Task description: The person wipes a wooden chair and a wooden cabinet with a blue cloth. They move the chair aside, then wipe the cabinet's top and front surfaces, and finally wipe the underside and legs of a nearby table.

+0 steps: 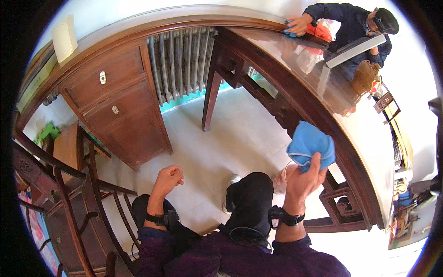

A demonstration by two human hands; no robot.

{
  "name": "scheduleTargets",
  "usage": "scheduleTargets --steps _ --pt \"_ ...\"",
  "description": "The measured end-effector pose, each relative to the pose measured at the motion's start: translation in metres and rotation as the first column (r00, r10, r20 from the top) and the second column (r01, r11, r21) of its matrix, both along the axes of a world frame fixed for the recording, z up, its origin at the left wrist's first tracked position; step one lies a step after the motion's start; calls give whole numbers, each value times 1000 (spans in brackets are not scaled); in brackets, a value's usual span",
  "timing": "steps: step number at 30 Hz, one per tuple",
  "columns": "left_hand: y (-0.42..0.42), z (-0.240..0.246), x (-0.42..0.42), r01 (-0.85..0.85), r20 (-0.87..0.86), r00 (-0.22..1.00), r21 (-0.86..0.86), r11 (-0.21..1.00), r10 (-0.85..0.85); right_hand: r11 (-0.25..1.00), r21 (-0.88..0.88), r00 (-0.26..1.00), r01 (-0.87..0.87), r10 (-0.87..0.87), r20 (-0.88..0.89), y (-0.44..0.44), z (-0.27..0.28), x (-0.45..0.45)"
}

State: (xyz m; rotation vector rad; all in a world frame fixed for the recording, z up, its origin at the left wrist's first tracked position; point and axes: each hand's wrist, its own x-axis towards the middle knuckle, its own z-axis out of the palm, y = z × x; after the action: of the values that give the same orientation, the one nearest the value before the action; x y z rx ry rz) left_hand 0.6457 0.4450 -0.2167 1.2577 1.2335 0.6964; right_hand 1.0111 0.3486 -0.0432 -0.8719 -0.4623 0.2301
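Note:
A folded blue cloth point(309, 144) is gripped in my right hand point(306, 180), held up in front of the near edge of a dark wooden table point(311, 86). Whether the cloth touches the table's edge, I cannot tell. My left hand point(168, 180) hangs over the floor to the left, its fingers loosely curled and nothing visible in them. Carved openwork point(342, 204) runs below the glossy tabletop.
Across the table a co-worker point(346, 24) presses a blue cloth point(292, 29) onto its far corner. A brown object point(366, 77) stands on the tabletop. A radiator point(183, 65) and wooden cabinet point(117, 104) line the wall. To my left is a wooden chair point(93, 194).

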Motion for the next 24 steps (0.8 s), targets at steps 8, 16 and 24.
scheduleTargets --steps 8,16,24 --pt "1 -10 -1 37 -45 998 60 997 -34 995 -99 993 -35 45 107 47 14 8" --pt "0 -10 -3 75 -168 984 116 990 -55 955 -104 961 -278 276 -27 152 24 -6" --pt "-3 1 2 131 -231 969 169 977 -90 786 38 748 -618 602 -279 258 43 -35"
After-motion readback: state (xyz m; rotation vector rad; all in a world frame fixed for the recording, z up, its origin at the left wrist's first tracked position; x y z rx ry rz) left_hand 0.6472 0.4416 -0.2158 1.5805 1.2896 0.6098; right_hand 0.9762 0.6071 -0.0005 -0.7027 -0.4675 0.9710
